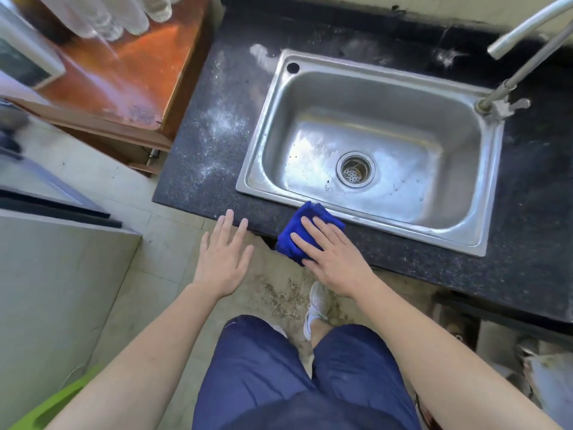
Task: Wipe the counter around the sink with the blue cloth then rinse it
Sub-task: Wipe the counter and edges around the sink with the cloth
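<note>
A folded blue cloth (302,226) lies on the dark speckled counter (214,144) at its front edge, just below the steel sink's (263,135) front left corner. My right hand (333,259) presses flat on the cloth with straight fingers, covering its right half. My left hand (221,260) hovers open over the floor to the left of the cloth, its fingertips near the counter's front edge, holding nothing. The counter left of the sink carries whitish dusty smears.
A curved metal faucet (508,85) rises at the sink's right rear corner. The sink's drain strainer (355,169) sits mid-basin. A brown wooden table (130,72) with clear bottles stands left of the counter. Below are a tiled floor and my legs.
</note>
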Action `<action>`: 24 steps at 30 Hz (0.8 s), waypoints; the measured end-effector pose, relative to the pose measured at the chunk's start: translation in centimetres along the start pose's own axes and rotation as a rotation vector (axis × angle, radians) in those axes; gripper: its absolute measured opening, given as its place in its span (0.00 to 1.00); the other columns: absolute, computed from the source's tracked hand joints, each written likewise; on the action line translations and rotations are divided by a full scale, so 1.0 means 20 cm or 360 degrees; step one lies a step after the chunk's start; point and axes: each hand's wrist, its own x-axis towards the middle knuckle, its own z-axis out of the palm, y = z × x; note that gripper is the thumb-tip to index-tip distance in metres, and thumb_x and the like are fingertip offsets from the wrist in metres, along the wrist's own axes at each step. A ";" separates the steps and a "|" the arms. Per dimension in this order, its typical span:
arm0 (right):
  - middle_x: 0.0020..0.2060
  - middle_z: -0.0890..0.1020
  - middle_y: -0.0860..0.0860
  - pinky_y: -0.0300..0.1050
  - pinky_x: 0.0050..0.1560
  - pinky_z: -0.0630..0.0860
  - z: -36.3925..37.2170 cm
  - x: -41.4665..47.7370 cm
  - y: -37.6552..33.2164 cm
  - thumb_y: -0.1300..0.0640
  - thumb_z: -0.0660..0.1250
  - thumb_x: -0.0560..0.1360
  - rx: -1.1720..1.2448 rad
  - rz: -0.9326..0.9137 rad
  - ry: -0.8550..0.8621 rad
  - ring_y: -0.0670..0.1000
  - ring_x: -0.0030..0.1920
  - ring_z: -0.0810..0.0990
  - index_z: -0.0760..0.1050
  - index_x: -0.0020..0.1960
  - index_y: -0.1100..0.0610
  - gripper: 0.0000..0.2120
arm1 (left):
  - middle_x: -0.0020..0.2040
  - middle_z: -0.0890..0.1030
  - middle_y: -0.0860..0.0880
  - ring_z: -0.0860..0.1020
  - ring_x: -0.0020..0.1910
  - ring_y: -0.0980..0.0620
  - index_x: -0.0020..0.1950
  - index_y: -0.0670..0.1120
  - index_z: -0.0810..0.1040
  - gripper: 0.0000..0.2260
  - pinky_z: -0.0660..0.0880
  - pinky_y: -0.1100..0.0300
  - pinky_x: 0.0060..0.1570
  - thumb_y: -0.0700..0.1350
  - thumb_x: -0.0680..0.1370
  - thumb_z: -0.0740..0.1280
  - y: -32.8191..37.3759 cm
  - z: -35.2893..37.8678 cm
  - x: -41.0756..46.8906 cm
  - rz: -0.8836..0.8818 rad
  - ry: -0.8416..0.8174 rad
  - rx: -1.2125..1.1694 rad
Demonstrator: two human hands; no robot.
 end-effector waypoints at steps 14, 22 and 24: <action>0.77 0.65 0.56 0.55 0.75 0.53 -0.02 0.27 -0.29 0.47 0.51 0.81 -0.0079 0.0151 0.0143 0.61 0.76 0.66 0.67 0.77 0.49 0.25 | 0.82 0.48 0.38 0.47 0.80 0.38 0.82 0.42 0.50 0.31 0.52 0.34 0.75 0.55 0.84 0.56 -0.64 -0.16 0.33 -0.0304 0.0093 -0.0042; 0.82 0.42 0.51 0.53 0.78 0.35 -0.17 1.04 -0.80 0.44 0.47 0.86 0.0041 0.0059 0.0041 0.56 0.81 0.39 0.46 0.82 0.44 0.26 | 0.82 0.55 0.42 0.55 0.80 0.42 0.81 0.45 0.57 0.27 0.59 0.35 0.72 0.52 0.84 0.56 -0.95 -0.18 0.27 -0.0020 -0.0006 0.0039; 0.82 0.40 0.51 0.54 0.79 0.36 -0.20 1.10 -0.84 0.44 0.45 0.86 0.0017 0.0059 0.0044 0.56 0.81 0.37 0.44 0.82 0.44 0.26 | 0.82 0.53 0.43 0.53 0.81 0.43 0.82 0.45 0.55 0.28 0.58 0.37 0.73 0.52 0.84 0.56 -0.96 -0.19 0.26 -0.0005 -0.0037 0.0040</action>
